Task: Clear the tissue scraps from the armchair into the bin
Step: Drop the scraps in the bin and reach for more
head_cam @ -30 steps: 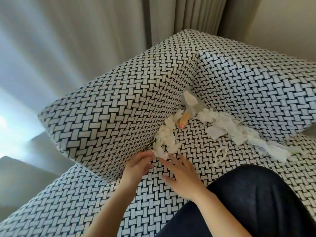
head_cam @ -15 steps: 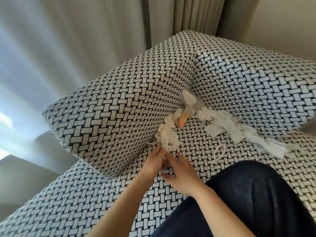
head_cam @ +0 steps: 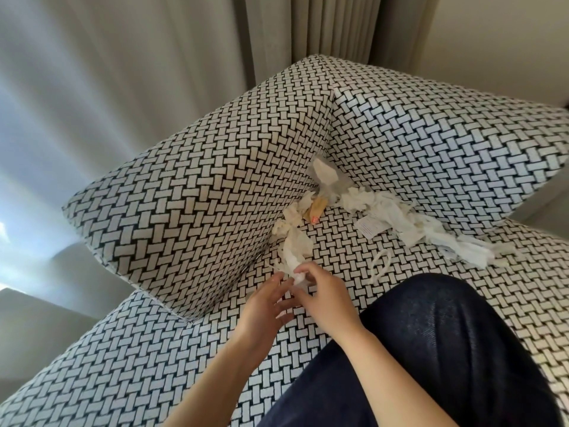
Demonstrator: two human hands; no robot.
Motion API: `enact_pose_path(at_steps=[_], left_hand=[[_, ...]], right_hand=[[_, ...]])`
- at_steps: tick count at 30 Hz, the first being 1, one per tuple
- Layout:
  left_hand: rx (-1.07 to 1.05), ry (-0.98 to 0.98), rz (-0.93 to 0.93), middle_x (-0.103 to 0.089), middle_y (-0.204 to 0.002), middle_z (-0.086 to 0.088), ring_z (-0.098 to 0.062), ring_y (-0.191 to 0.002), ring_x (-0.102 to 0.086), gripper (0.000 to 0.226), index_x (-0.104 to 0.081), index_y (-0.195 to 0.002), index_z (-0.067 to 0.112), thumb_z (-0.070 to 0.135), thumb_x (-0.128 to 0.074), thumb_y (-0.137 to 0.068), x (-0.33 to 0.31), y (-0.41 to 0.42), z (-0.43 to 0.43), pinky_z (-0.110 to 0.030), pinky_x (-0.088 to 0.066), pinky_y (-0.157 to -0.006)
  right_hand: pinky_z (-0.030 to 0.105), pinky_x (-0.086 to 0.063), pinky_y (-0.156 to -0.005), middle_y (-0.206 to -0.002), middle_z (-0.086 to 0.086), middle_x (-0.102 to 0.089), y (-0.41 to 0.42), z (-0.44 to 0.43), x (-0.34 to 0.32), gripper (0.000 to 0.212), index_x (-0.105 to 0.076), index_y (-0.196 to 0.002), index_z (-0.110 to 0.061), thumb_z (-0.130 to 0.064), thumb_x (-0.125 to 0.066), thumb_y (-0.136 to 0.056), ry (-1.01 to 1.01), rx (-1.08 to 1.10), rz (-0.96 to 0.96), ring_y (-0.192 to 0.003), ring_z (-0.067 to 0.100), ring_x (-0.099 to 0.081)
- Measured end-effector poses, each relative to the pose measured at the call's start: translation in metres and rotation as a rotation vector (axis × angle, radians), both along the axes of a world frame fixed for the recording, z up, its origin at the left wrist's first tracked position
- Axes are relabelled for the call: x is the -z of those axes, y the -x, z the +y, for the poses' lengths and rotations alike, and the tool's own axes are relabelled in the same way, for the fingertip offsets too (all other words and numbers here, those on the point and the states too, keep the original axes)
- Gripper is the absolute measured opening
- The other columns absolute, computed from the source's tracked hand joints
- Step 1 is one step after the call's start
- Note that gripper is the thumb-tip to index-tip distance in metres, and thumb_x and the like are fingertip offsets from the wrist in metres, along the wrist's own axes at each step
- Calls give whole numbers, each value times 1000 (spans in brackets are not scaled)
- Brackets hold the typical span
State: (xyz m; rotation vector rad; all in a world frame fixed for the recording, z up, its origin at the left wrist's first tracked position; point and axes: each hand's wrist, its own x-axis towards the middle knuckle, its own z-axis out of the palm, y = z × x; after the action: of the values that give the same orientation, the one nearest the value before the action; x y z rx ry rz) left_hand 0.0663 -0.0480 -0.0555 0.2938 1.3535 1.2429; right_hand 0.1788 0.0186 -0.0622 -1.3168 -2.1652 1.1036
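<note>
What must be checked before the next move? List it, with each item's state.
1. Right hand has a hold on the tissue strip: ok, it pinches the near end.
2. Left hand is free to gather: ok, its fingers are straight beside the strip.
3. Strip is clear of the crease by the armrest: not ok, its far end lies in the crease.
4. Seat is cleared: not ok, a pile of scraps lies by the backrest.
5. Bin is within reach: cannot tell, it is out of view.
</note>
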Motion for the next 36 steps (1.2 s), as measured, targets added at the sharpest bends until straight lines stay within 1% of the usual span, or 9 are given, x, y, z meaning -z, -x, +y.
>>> enact_pose_path(at_steps=[3,8,13,17,19,21,23,27,36], left_hand=[[37,-18,18,-69,-113,5,-18,-89,-65,34,-52,-127,21,31,-42,-96,-6,0,-4,-34,-45,-79],[133,-78,192,-70,-111,6,-19,-95,-62,30,-58,-121,23,28,-40,-98,-18,8,-8,-33,-46,-85],[92,-12,479,-67,-111,8,-13,-95,-64,20,-64,-107,27,19,-51,-94,-13,16,-1,-27,-48,-85],[166,40,741,-59,-111,8,-5,-89,-56,35,-55,-123,27,17,-58,-90,2,16,13,-8,-43,-67],[219,55,829,-51,-127,3,-14,-110,-52,46,-48,-132,27,17,-61,-89,10,13,23,-17,-44,-83],[290,67,945,-34,-145,2,-19,-133,-35,57,-39,-139,27,16,-61,-88,18,12,36,-30,-35,-102],[365,123,1028,-20,-154,1,-25,-142,-16,62,-33,-142,32,20,-60,-88,22,11,49,-38,-24,-110],[443,247,1008,-8,-158,-1,-29,-144,2,59,-32,-144,34,26,-54,-90,23,9,71,-39,-3,-115],[345,184,974,-27,-152,6,-20,-141,-12,52,-36,-143,23,20,-50,-93,28,9,65,-32,-10,-112]], right_hand=[[25,-52,-74,-96,-8,-66,-1,0,-2,12,-58,-98,-24,-27,-64,-87,-41,95,95,-88,7,-61],[8,-43,-59,-83,-10,-63,-4,2,-12,6,-60,-93,-17,-13,-60,-89,16,271,282,-72,-1,-58],[17,-49,-68,-93,-3,-66,-10,5,-24,10,-60,-93,-17,-8,-57,-89,232,418,543,-83,10,-63],[19,-51,-68,-95,5,-65,-17,10,-30,10,-59,-94,-11,-4,-54,-89,430,563,792,-76,10,-61],[23,-49,-70,-97,9,-62,-21,13,-32,10,-58,-94,-9,-4,-51,-90,524,640,950,-78,13,-58],[24,-47,-73,-96,8,-60,-24,14,-35,11,-56,-92,-11,-3,-48,-90,604,688,1100,-82,15,-56],[24,-47,-75,-95,6,-60,-26,15,-38,12,-55,-92,-13,-3,-47,-90,654,693,1187,-82,15,-55],[24,-45,-77,-95,5,-60,-27,15,-40,12,-56,-91,-14,-6,-47,-91,748,658,1307,-80,14,-55],[25,-43,-82,-99,3,-60,-27,17,-38,12,-57,-95,-17,-10,-47,-92,807,632,1361,-85,13,-55]])
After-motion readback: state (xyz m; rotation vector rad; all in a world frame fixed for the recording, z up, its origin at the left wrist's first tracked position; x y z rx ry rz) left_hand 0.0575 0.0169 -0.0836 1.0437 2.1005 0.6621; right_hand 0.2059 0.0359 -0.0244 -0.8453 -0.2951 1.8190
